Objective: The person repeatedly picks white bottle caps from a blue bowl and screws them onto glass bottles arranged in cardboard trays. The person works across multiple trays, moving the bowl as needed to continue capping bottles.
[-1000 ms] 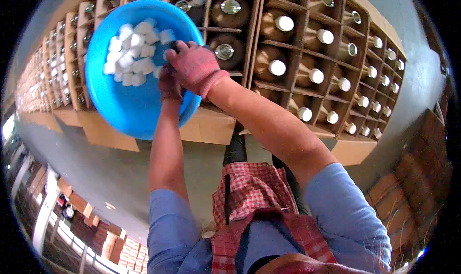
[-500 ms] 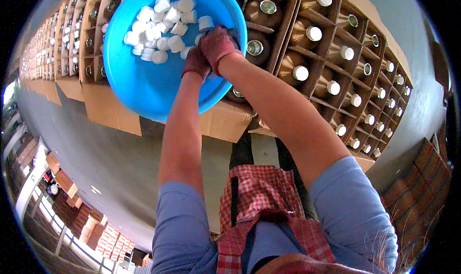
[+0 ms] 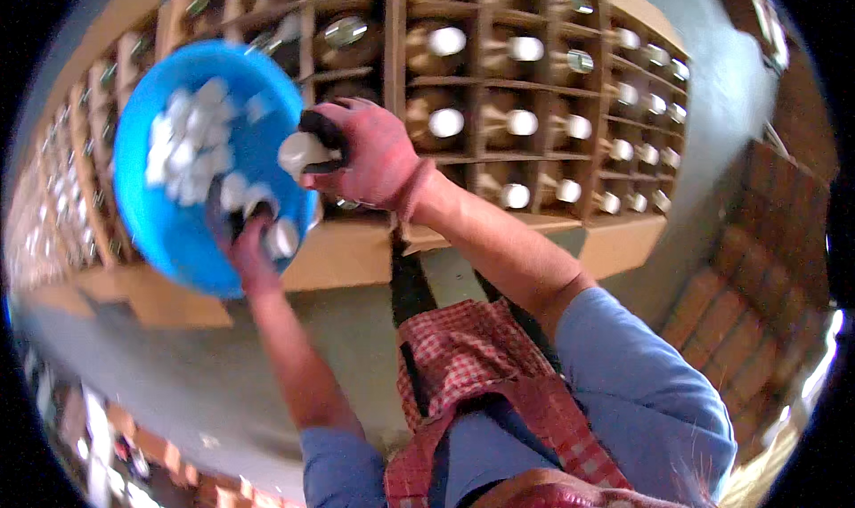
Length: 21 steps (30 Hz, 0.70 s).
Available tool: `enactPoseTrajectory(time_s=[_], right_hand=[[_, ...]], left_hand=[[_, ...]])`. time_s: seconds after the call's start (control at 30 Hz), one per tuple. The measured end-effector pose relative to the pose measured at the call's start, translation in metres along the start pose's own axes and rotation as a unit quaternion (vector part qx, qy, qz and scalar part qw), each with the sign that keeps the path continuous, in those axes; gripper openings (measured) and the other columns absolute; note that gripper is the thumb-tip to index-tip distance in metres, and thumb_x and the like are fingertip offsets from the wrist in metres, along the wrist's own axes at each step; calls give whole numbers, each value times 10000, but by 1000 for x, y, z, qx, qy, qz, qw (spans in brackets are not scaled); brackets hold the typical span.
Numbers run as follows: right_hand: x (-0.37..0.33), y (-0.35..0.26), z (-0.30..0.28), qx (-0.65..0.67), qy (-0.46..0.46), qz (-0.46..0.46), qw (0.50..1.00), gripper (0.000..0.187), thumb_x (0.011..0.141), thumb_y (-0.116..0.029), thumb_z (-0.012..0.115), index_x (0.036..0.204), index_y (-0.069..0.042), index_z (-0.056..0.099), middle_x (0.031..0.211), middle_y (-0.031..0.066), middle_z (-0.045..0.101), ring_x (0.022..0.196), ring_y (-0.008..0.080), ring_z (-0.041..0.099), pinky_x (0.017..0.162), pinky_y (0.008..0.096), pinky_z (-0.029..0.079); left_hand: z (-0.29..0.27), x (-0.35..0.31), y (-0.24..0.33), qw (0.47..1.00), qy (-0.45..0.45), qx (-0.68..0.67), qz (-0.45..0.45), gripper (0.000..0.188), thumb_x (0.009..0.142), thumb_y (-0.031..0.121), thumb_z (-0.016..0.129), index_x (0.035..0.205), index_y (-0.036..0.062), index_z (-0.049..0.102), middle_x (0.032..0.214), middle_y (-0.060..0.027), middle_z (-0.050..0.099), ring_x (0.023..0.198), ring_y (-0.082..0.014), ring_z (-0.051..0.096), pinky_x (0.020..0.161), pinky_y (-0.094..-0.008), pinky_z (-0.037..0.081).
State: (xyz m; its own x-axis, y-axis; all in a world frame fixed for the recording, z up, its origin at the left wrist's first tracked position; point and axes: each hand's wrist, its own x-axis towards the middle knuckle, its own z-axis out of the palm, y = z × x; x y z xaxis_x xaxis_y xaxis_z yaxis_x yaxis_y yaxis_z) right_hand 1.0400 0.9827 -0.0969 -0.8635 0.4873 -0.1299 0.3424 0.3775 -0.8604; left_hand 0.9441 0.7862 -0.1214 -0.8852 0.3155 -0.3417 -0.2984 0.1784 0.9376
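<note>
A blue plastic tub (image 3: 156, 227) rests on the boxes at the left, with a heap of white bottle caps (image 3: 187, 143) inside. My right hand (image 3: 374, 156), in a reddish glove with dark fingertips, is raised beside the tub's right rim. Its thumb and fingers pinch a white cap (image 3: 301, 154). Down inside the tub's near right part is my left hand (image 3: 249, 245), gloved the same way and blurred. Its fingers curl around white caps (image 3: 282, 238); how many it grips is hidden.
Divided cardboard boxes hold rows of glass bottles, many topped with white caps (image 3: 522, 122), some uncapped such as a bottle (image 3: 346, 32) behind my right hand. A cardboard flap (image 3: 343, 254) hangs along the near edge. Stacked brown boxes (image 3: 721, 303) stand at the right.
My hands were together in the tub and are now apart. The right has come out rightward with a cap; the left stays inside. The view has shifted, putting the tub farther left.
</note>
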Motion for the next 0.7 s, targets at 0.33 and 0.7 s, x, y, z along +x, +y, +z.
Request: enactPoseTrajectory(time_s=[0.33,0.7], right_hand=[[-103,233,-229,-260,188,359,876,536,678,-361,748,1103,-79,581,985,119,642,911,268,612,794,366,477],[-42,314,-251,-467,100,261,839,408,867,-401,501,1211,-184,528,1202,166,529,1032,335,552,835,432,468]], left_hand=[[133,-80,-4,977,-204,12,-54,771,596,21,684,1312,96,407,1166,-31,499,931,-166,540,722,-296,503],[252,-95,-15,926,-356,-15,-122,762,640,-105,657,1329,80,388,1241,-58,478,1027,-168,530,853,-302,474]])
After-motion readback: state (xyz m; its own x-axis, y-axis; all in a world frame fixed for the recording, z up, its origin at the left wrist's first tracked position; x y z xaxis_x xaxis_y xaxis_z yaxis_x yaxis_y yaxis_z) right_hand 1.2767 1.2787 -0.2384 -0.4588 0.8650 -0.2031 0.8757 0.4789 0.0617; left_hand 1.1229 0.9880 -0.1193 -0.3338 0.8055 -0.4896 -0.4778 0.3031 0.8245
